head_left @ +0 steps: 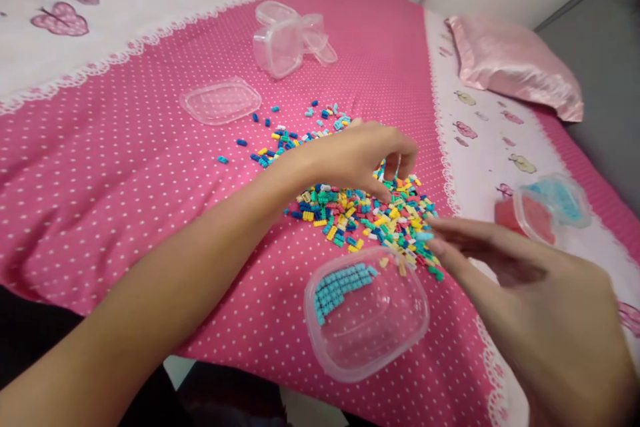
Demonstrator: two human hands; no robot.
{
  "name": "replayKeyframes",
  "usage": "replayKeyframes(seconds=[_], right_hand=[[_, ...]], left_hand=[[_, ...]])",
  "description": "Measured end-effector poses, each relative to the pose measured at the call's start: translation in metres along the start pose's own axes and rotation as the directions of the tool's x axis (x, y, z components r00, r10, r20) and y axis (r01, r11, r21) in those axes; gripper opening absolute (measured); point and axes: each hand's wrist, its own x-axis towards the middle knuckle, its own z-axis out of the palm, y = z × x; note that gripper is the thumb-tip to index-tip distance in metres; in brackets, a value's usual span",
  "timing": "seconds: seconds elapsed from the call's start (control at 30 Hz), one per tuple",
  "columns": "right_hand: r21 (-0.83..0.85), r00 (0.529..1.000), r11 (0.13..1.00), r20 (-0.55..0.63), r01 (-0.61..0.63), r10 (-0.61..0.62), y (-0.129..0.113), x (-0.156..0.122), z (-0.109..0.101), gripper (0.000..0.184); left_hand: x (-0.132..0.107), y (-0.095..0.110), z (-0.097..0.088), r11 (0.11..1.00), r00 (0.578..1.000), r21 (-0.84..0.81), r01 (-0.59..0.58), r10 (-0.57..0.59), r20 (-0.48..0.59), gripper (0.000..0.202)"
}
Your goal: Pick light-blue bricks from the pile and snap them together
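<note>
A heap of tiny coloured bricks lies on the pink dotted bedspread. My left hand reaches over the heap with its fingers curled down into the bricks in a pinch. My right hand hovers at the heap's right edge, fingers pinched on a small turquoise brick. Just in front of the heap stands a clear plastic tub with a row of turquoise bricks inside it.
A clear lid and empty clear tubs lie further back. At the right, another clear tub holds turquoise and red pieces. A pink satin pillow sits at the far right. The bed's front edge runs close below the near tub.
</note>
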Motion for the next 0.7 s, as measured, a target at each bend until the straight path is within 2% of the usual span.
replayKeyframes(seconds=[0.03,0.1,0.2,0.37,0.5,0.7], right_hand=[[-0.028,0.994,0.996,0.071,0.083,-0.081,-0.006,-0.004,-0.004,0.011],[-0.041,0.95,0.97,0.213,0.241,-0.227,-0.018,-0.012,-0.006,0.009],[-0.103,0.898,0.93,0.319,0.352,-0.304,-0.028,-0.026,0.002,0.02],[-0.217,0.86,0.889,0.422,0.403,-0.287,-0.03,-0.036,0.02,0.025],[-0.249,0.862,0.875,0.415,0.415,-0.29,-0.036,-0.032,0.029,0.026],[-0.237,0.858,0.888,0.442,0.395,-0.263,-0.045,-0.024,0.031,0.026]], left_hand=[[-0.001,-0.003,-0.001,1.0,1.0,0.004,0.011,-0.011,-0.026,0.022],[-0.001,-0.007,-0.001,1.0,0.999,0.008,0.01,-0.01,-0.044,0.022],[0.0,-0.006,0.004,1.0,0.999,0.003,-0.021,0.021,-0.027,0.022],[0.002,-0.002,0.011,0.997,0.997,-0.017,-0.078,0.078,-0.007,0.018],[0.002,-0.003,0.011,0.997,0.997,-0.026,-0.075,0.075,-0.003,0.018],[0.002,-0.005,0.013,0.996,0.996,-0.015,-0.085,0.085,-0.003,0.021]])
